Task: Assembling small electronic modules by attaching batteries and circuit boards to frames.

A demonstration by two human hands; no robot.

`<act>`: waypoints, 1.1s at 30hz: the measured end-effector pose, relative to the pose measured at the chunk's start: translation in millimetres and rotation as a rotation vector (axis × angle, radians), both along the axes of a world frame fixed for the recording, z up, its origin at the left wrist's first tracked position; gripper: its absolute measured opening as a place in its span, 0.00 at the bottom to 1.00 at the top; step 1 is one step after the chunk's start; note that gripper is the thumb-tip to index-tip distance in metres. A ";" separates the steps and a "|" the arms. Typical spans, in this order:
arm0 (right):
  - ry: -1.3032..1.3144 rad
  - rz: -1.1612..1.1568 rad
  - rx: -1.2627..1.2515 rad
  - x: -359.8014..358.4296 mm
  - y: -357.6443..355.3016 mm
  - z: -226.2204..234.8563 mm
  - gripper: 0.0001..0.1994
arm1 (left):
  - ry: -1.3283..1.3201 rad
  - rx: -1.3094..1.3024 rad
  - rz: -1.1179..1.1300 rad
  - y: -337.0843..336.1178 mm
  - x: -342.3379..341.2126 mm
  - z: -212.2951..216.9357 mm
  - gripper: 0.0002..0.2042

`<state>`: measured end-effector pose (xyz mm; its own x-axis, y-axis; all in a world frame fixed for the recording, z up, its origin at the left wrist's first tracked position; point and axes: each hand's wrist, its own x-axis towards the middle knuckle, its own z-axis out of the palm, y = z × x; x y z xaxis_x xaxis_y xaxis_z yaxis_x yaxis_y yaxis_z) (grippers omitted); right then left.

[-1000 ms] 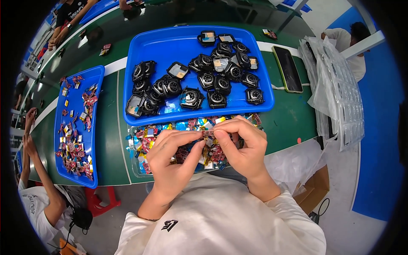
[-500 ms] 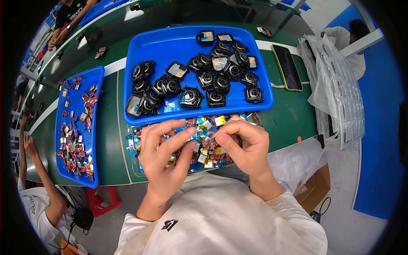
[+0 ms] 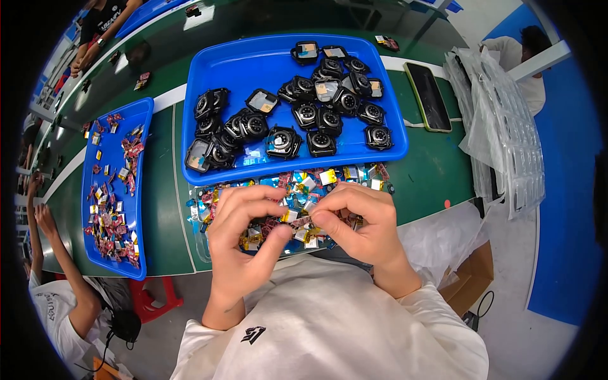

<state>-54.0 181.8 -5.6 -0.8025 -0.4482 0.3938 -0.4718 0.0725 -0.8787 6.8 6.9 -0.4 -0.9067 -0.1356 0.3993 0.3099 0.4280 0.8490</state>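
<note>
reddish circuit board (image 3: 302,221), small and narrow, is pinched between the thumb and forefinger of the right hand (image 3: 356,221), just above a clear plastic tray (image 3: 202,246) at the near edge of the green table (image 3: 437,180). the right hand's fingertips are closed on the board's right end. the left hand (image 3: 244,234) stands open beside its other end, the thumb and forefinger apart and the other fingers curled; whether the left thumb tip touches the board i cannot tell. beneath both hands the clear tray is heaped with loose parts: more reddish boards, white battery cells with yellow tape, and shiny blue bits.

just beyond it, a wide blue tray (image 3: 253,60) holds black smartwatch cases (image 3: 321,143), many with their round backs up, a few showing a pale, open inside (image 3: 262,100). right of that tray lies a phone (image 3: 429,98) with a light green edge, and past it a stack of clear plastic trays (image 3: 516,145). to the left, a narrower blue tray (image 3: 137,218) holds more boards and cells. a co-worker's hand (image 3: 45,220) is raised at the table beyond it, and a red stool (image 3: 155,297) stands below.
</note>
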 end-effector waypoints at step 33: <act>-0.257 0.155 -0.091 2.4 4.3 -0.9 0.11 | -0.214 0.195 -0.186 -3.6 3.6 -6.5 0.04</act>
